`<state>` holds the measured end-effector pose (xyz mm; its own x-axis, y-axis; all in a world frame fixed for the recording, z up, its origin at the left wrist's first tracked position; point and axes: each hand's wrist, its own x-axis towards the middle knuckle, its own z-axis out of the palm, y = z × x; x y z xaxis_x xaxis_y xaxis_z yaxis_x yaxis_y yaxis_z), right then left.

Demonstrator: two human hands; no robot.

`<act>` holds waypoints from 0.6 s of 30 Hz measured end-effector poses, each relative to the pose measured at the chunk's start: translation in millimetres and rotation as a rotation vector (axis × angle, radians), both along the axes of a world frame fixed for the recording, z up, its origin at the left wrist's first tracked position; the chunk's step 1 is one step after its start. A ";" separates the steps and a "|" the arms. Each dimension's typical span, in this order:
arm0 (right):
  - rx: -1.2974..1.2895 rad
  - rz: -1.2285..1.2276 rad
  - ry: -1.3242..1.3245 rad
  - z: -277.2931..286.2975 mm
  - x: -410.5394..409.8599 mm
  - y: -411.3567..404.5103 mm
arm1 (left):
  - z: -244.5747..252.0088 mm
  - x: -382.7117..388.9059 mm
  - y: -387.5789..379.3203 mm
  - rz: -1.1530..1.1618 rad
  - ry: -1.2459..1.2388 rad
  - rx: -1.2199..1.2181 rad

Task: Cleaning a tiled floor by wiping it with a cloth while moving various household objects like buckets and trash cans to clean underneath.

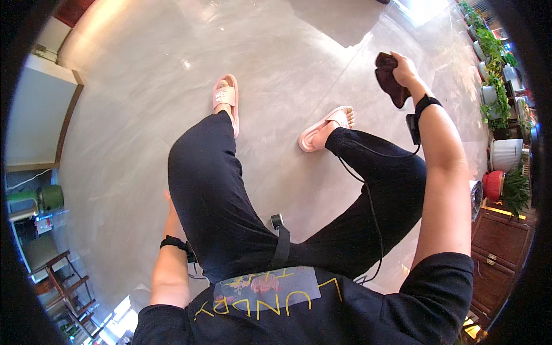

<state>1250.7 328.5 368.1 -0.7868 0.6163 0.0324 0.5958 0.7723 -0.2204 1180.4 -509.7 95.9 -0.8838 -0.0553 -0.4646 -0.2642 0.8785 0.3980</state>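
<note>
My right hand [404,71] is out to the upper right, gripping a dark maroon item [390,79]. It looks like limp, folded cloth, though its exact kind is unclear, and it hangs above the floor beyond my right foot. Low beside my left thigh is my left hand [168,199]; my trouser leg hides most of it, so whatever its fingers hold cannot be seen. Both forearms wear black straps, and a black cable [374,211] runs from the right one across my leg. Pink slide sandals [225,97] are on my feet.
Glossy grey floor [276,56] spreads around my feet. Potted plants [491,51], a red pot [493,185] and a dark wooden cabinet [498,246] line the right side. At left stand a white cabinet [39,112], a green container [50,197] and a wooden rack [64,284].
</note>
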 end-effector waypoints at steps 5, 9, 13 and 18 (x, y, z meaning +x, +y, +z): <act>-0.291 0.068 0.183 4.4 -35.2 -87.9 | 25.7 15.5 -40.3 0.030 0.004 -0.008; -0.434 0.270 0.245 -26.6 -60.4 -133.2 | 35.4 -1.5 -36.4 0.023 0.046 0.029; -0.447 0.439 0.161 -65.5 -111.1 -238.3 | 42.1 -19.0 -24.1 0.039 0.084 0.064; -0.274 0.912 0.154 -140.4 -125.0 -404.2 | 43.1 -9.6 19.4 0.032 0.072 0.087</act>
<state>1125.8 -75.7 227.7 -0.9660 -0.2285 0.1210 -0.2583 0.8343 -0.4871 1170.8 -490.3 139.1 -0.9134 -0.0462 -0.4044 -0.2595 0.8315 0.4912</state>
